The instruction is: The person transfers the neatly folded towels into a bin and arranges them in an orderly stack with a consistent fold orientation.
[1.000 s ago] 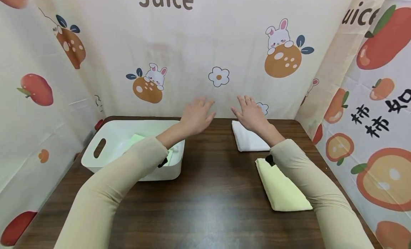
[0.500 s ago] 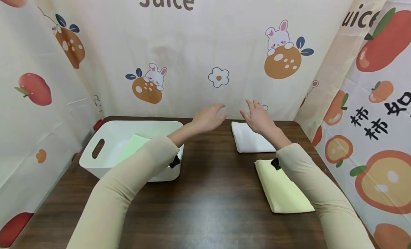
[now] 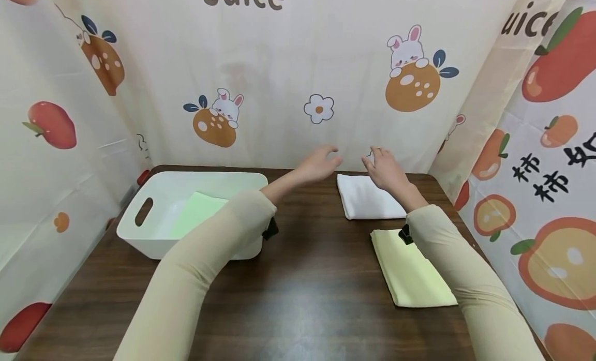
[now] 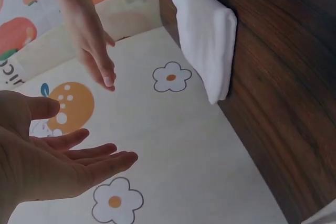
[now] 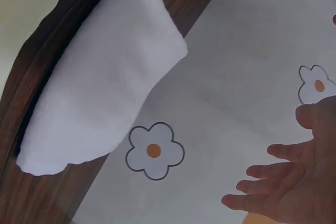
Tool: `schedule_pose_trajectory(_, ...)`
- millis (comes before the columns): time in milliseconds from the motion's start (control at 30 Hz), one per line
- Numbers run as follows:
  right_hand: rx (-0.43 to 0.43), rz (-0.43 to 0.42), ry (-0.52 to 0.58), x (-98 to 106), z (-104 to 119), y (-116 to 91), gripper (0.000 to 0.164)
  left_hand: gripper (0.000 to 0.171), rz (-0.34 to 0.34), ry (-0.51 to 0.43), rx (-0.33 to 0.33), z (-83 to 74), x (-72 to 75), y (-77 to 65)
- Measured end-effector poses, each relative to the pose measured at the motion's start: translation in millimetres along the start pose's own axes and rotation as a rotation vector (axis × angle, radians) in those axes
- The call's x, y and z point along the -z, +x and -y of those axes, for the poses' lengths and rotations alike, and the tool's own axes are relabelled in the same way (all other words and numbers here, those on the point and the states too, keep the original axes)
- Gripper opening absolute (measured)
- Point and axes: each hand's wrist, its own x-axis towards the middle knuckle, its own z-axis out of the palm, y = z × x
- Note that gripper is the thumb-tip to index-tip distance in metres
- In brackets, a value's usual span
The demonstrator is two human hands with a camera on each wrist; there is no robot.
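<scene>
My left hand (image 3: 318, 165) hovers over the back middle of the table, holding nothing, its fingers loosely extended in the left wrist view. Above the folded white towel (image 3: 365, 200) hangs my right hand (image 3: 387, 173), likewise holding nothing, with fingers spread in the right wrist view. A gap shows between the hand and the white towel (image 5: 105, 72). Nearer to me lies a folded yellow towel (image 3: 410, 273), partly beneath my right forearm in the head view. On the left, a white basket (image 3: 160, 182) holds a light green cloth (image 3: 197, 212), partly covered by my left arm.
The dark wooden table (image 3: 302, 299) meets a printed curtain (image 3: 279, 66) along its back edge. Curtains also close off the left and right sides. The basket has a handle slot in its left end.
My left hand has moved right, away from the basket and toward the white towel. My right hand has shifted right and slightly lower. The towels and basket have stayed in place.
</scene>
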Motion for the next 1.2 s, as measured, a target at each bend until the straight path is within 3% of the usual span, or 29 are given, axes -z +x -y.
schedule_pose_trajectory(167, 0.006, -0.005, -0.027, 1.4, -10.5, 4.4, 0.064, 0.051, 0.002, -0.119, 0.042, -0.8, -9.2, 12.9)
schedule_pose_trajectory(400, -0.041, 0.014, -0.069, -6.4, -32.6, 8.4, 0.063, 0.047, -0.045, -0.133, 0.046, 4.1, -36.2, 24.9)
schedule_pose_trajectory(667, -0.127, 0.114, -0.049, -21.9, -52.3, 10.2, 0.065, 0.045, -0.092, -0.372, 0.100, 23.3, -66.8, 33.0)
schedule_pose_trajectory(1067, -0.149, 0.163, -0.007, -34.5, -66.3, 18.2, 0.064, 0.045, -0.111, -0.461, 0.181, 44.3, -90.5, 53.3)
schedule_pose_trajectory(1200, -0.167, 0.171, 0.008, -38.4, -69.1, 19.1, 0.062, 0.044, -0.110, -0.496, 0.242, 49.8, -99.4, 60.2)
